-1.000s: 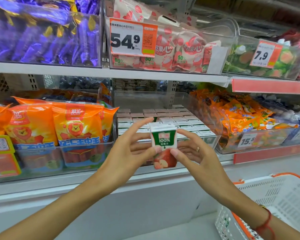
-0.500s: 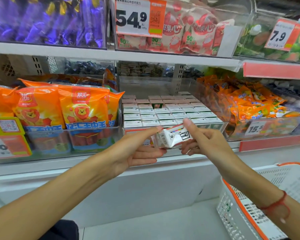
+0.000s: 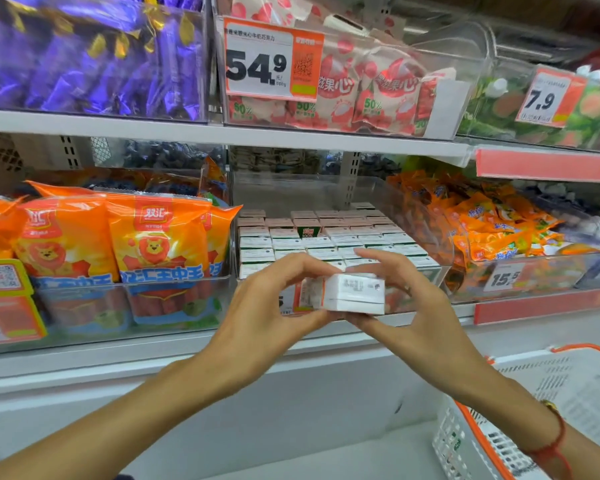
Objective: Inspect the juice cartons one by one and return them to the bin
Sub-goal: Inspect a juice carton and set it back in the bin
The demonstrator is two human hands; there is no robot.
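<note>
Clear bin [image 3: 440, 271] behind hands-held carton [image 3: 352, 292]

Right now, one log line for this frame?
step: inspect | left hand: holds carton | right hand: holds same carton | carton: tipped, white face with print toward camera | bin: rows of cartons, one gap
</note>
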